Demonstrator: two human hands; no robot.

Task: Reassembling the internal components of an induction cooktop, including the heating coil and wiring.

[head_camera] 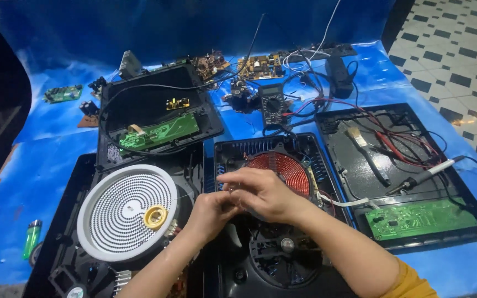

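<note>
Head view: two bare hands are brought together over an opened induction cooker (282,221) on a blue cloth (56,149). The left hand (210,214) is curled, fingertips pinched toward the right hand (260,192), which is also closed at thumb and forefinger. Something very small or thin seems to be gripped between them; a fine pale wire (186,194) can be traced leftward from the fingers toward the white round heater (128,212), but what exactly is pinched cannot be told.

The step in hand is judged to be fine work on that wire, perhaps twisting or stripping its end, done just in front of the copper coil (282,168). The coil is partly covered by the right hand and lies directly behind the fingers, within the cooker's black housing; the fan (285,251) sits below the wrists. A next move would call for a steady pinch and little pull, since the wire looks thin and easily snapped.

To the right, a second housing (470,218) is seen holding a green board (418,218), a brush (368,154) and a soldering iron (423,176), well apart from the hands. A multimeter (273,104) lies behind the coil, and a green lighter (31,237) rests at the far left.
</note>
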